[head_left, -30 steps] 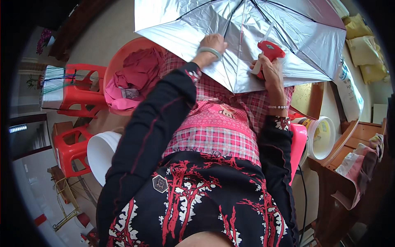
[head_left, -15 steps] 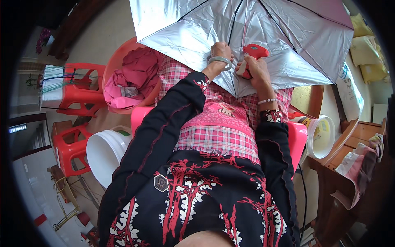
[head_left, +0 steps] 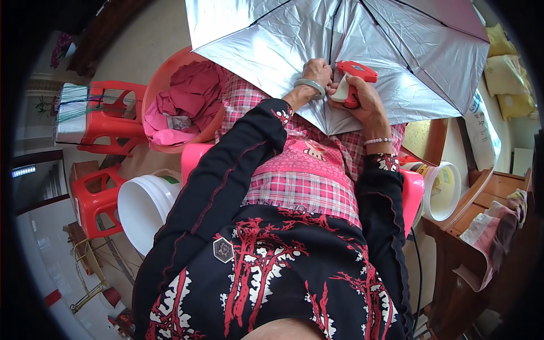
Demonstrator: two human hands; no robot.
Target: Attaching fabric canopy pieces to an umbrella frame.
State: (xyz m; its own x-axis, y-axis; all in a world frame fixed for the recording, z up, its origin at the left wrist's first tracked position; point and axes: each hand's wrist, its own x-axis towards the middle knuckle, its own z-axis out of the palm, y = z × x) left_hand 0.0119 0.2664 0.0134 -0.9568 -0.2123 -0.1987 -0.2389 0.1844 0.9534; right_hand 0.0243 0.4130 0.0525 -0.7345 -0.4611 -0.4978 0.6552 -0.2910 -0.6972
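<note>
An umbrella (head_left: pixel 249 56) lies spread across my lap, its silver inner side up and its dark ribs running away from me. My left hand (head_left: pixel 316 75), with a pale bangle at the wrist, is closed in a pinch at a rib and the silver cloth near the canopy's closest corner. Just to the right, my right hand (head_left: pixel 368 106) grips a red and white pistol-shaped hand tool (head_left: pixel 359 71). The tool's white lower part faces the left hand's fingertips, close to the rib. What lies between those fingertips is too small to make out.
On my left are a tub (head_left: pixel 148 107) of pink cloth, red stools (head_left: pixel 116 110), one bearing a white block wound with green thread, and a white bucket (head_left: pixel 141 212). To my right stand another bucket (head_left: pixel 443 192) and a wooden bench (head_left: pixel 504 187) with cloth. A pink checked apron (head_left: pixel 300 190) covers my lap.
Both hands and the tool have shifted slightly right. My right hand has come closer to the left one, and the umbrella has slid a little to the right with them.
</note>
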